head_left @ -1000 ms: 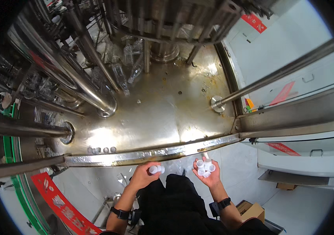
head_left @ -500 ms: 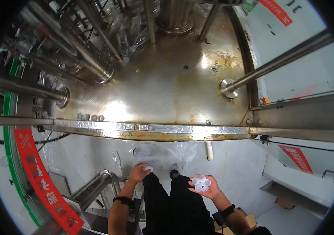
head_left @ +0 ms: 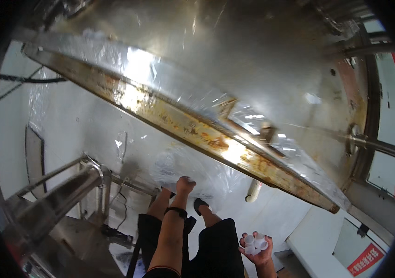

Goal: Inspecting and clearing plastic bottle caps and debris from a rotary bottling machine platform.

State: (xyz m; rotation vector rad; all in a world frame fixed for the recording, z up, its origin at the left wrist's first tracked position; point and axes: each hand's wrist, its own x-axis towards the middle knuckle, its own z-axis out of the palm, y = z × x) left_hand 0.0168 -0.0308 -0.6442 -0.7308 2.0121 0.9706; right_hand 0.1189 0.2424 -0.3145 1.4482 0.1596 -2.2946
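Observation:
My left hand (head_left: 186,184) is closed and reaches forward over the floor, above the crumpled clear plastic (head_left: 172,162) lying there. A pale bit of a small plastic cup shows at its fingers, mostly hidden by them. To the right, my right hand (head_left: 263,255) is turned palm up and cradles several small translucent white plastic cups (head_left: 256,243), bunched together with fingers curled round them. A wide steel machine deck (head_left: 262,60) with a rust-stained front edge (head_left: 169,120) slants across the view beyond both hands.
Thick steel pipework (head_left: 63,194) stands at the left. A white pipe end (head_left: 253,191) sticks out under the deck edge. My feet stand on the pale floor (head_left: 100,134). At the right are a steel rod (head_left: 378,147) and a white panel with a red sign (head_left: 366,259).
The view has swung and come closer to the deck edge, which now slants. My left hand has reached further forward; my right hand, still holding the cups, sits lower in view.

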